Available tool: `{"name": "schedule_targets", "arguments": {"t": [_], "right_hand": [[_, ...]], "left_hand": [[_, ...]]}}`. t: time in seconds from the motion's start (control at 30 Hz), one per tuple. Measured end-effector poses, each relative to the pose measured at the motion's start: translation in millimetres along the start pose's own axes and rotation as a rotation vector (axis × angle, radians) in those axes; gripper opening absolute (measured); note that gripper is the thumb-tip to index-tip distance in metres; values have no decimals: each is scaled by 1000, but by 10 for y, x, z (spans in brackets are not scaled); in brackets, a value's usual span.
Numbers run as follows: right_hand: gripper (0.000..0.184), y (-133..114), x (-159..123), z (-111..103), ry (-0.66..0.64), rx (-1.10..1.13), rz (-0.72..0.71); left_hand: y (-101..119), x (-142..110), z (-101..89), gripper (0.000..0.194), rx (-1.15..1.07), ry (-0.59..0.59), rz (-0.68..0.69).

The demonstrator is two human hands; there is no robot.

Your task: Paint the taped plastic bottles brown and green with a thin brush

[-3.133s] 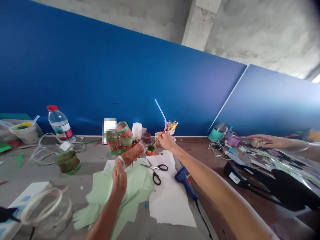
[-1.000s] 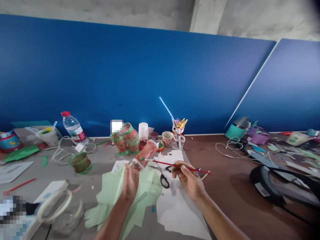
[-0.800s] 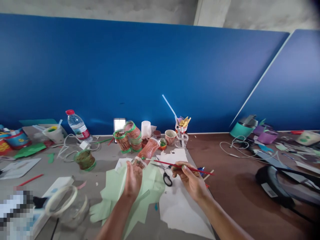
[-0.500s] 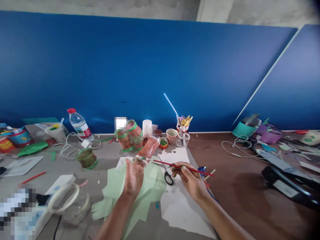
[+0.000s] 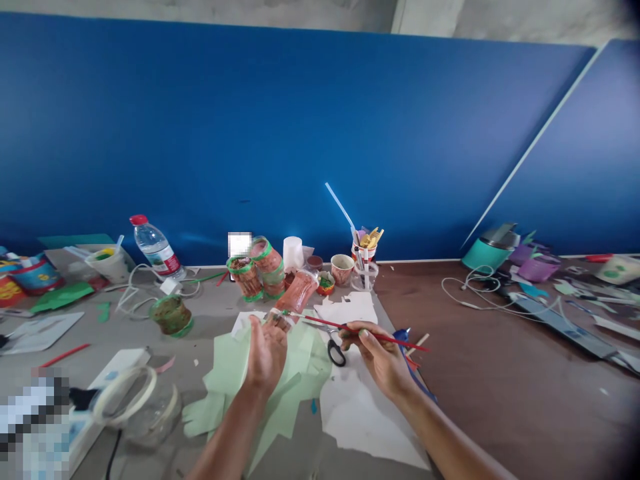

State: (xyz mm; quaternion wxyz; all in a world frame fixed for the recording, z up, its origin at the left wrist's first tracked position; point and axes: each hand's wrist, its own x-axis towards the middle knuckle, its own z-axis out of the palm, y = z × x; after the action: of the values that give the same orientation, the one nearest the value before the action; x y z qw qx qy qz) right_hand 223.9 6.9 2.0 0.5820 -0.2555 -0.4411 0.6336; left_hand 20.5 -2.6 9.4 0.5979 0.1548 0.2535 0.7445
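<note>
My left hand [image 5: 267, 350] is closed around the near end of a bottle [image 5: 300, 290] coated in reddish-brown paint, tilted away from me. A slim red paintbrush [image 5: 370, 335] lies in the closed fingers of my right hand [image 5: 377, 357]. Its green-stained tip reaches the near end of the bottle, by my left fingertips; whether it touches cannot be made out. Black-handled scissors [image 5: 337, 353] lie between the hands. Pale green paper [image 5: 300, 400] and torn white paper [image 5: 367, 420] are spread beneath.
Behind the bottle stand brown-and-green painted containers [image 5: 245, 280], a white cup [image 5: 293, 252], a small paint pot [image 5: 325, 283] and a paper cup [image 5: 343, 270]. A water bottle [image 5: 157, 250] and a tape roll [image 5: 125, 397] are left; white cables [image 5: 470, 293] lie right.
The black device at the right side of the table has gone from view. The view has shifted slightly. My hands keep nearly the same pose, with the brush tip still by the bottle's near end.
</note>
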Motion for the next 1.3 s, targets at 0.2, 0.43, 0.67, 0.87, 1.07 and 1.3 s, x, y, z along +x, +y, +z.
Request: {"name": "schedule_targets", "arguments": {"t": [0.2,0.43,0.67,0.87,1.07,1.3], "right_hand": [[20,8,-5,2,-11,-22,-5],[21,68,-9,-52,-73,-94,-58],[19,127,-22,-140,-133,-176,-104],[18,132,-21,-160,-167,-206,-144],[18,93,-26,-173,-187,-264,-172],[18,15,18,-178,-110,-272,-211]], "left_hand": [[17,-2,8,64,5,13,-16],[76,-8,28,68,-62,62,-40],[216,-8,41,74,-142,16,-112],[271,-3,13,76,-228,48,-148],[256,30,-53,77,-302,-3,-140],[258,42,-82,75,-317,11,-125]]}}
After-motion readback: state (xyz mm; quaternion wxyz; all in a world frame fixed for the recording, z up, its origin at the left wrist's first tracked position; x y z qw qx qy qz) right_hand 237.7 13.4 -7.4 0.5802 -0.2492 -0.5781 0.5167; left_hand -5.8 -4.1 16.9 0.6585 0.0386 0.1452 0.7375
